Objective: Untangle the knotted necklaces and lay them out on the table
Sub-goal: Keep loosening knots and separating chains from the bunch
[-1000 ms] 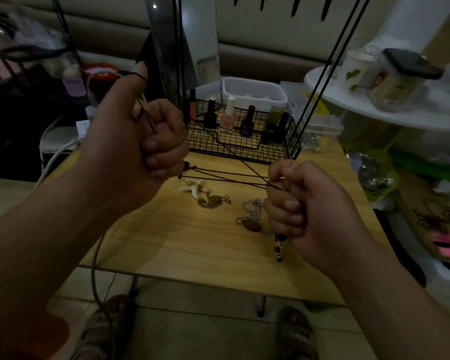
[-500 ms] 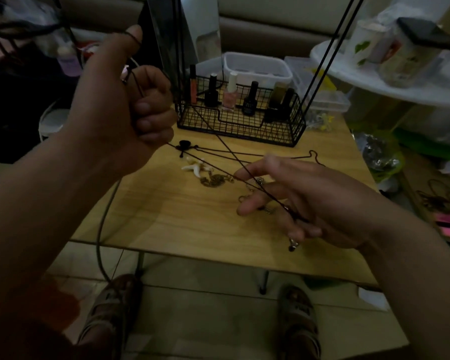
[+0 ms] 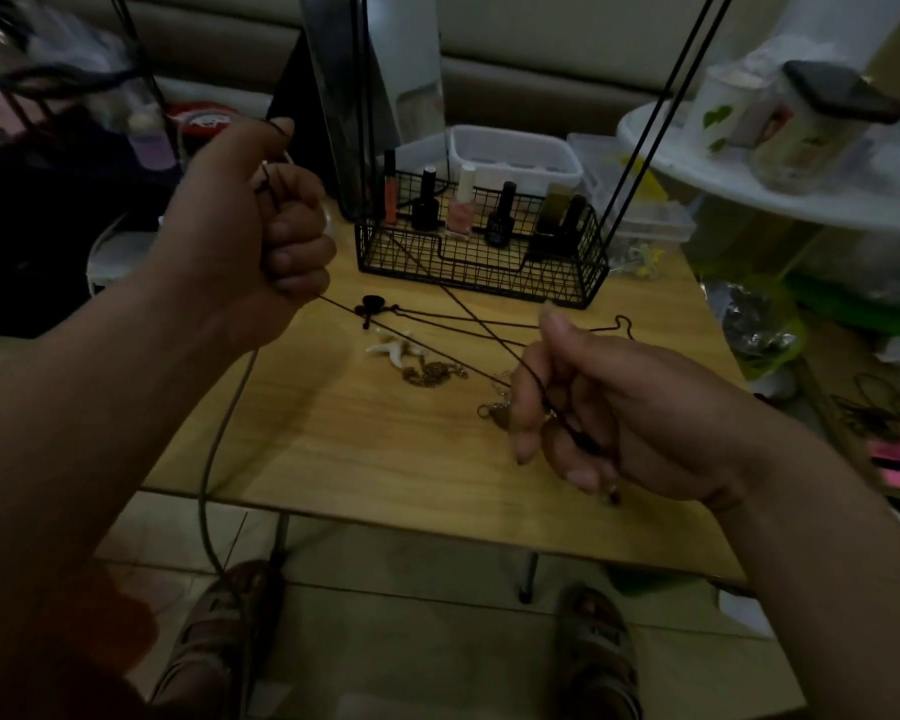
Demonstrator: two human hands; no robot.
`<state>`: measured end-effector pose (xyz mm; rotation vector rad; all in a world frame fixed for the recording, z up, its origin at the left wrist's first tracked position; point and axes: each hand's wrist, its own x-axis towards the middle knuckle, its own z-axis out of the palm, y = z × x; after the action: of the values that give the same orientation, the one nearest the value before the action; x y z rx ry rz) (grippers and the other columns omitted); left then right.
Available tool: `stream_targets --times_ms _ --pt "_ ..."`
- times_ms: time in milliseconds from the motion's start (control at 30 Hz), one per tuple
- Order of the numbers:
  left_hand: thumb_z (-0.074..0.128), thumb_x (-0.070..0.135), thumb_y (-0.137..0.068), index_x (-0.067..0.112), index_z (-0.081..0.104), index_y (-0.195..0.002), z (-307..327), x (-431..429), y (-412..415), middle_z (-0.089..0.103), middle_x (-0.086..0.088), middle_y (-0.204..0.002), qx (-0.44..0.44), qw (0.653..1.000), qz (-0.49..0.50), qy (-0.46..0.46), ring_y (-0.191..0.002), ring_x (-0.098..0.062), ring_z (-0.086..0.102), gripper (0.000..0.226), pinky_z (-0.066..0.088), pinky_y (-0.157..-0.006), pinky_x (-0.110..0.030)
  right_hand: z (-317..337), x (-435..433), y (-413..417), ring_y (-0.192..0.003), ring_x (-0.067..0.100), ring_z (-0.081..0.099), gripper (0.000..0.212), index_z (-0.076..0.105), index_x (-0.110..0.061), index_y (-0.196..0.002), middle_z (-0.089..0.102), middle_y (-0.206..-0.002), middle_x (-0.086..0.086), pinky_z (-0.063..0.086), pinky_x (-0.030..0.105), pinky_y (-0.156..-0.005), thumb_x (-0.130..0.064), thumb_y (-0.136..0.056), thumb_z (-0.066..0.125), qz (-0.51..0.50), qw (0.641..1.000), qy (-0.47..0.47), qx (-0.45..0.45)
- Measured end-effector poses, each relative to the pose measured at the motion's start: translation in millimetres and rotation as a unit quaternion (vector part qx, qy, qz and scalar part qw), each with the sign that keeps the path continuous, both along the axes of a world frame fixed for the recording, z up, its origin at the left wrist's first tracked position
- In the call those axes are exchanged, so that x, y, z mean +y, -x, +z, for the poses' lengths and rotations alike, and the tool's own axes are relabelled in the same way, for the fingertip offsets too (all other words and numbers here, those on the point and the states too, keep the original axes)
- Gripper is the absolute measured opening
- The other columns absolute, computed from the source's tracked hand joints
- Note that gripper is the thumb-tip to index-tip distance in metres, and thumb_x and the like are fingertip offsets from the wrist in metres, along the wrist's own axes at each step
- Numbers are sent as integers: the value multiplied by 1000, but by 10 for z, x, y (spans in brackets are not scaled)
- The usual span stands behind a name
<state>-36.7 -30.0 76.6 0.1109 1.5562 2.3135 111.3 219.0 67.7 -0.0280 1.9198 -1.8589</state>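
Wire basket (image 3: pixel 481 270) behind cord (image 3: pixel 344 309); starfish pendant (image 3: pixel 392 349), chains (image 3: pixel 432 374) beneath.

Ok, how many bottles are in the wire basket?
6, left to right in the basket: orange bottle, first black bottle, pink bottle, second black bottle, olive bottle, third black bottle. More may hide behind them.

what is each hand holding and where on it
Both hold one dark cord necklace, stretched between them. The left hand grips it in a fist; the right hand pinches it near its dangling end.
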Motion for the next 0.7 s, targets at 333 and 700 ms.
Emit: stream_targets --times_ms 333,700 --pt "50 54 -97 22 53 -61 -76 24 117 18 6 -55 -38 999 -10 5 -48 -12 15 48 10 -47 -26 16 193 -59 -41 9 39 64 66 -2 -124 61 -77 10 25 19 -38 -57 -96 48 -153 978 119 -77" --pt "53 54 -98 21 52 -69 -122 48 -48 23 6 -52 -61 996 -1 60 -44 -11 21 44 15 -45 -25 -70 434 -158 -53 8 47 22 70 -9 -119 70 -81 5 35 17 -40 -14 -99 62 -271 959 -61 -58"
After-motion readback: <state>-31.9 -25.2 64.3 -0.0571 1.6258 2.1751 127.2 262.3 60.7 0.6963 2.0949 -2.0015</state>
